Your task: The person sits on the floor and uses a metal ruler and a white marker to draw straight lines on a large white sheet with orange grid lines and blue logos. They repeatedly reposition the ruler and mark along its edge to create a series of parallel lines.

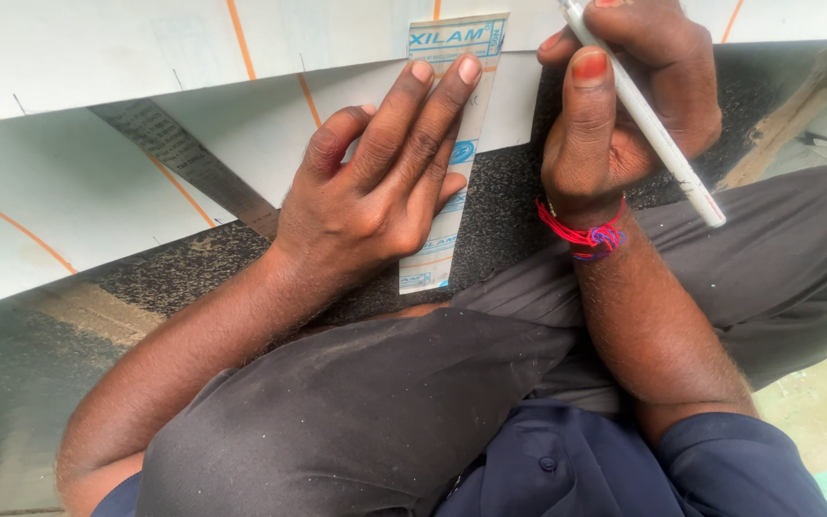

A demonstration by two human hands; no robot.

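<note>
Hands at work on a white sheet — one pressing, one gripping a pen.

Left hand (375, 191) lies flat, fingers spread, pinning a narrow printed strip (452, 144) onto the white sheet (98, 182) with orange lines. Right hand (624, 105) is clenched around a white pen (653, 129) just beside the strip — a red thread band (586, 233) circles its wrist.
</note>
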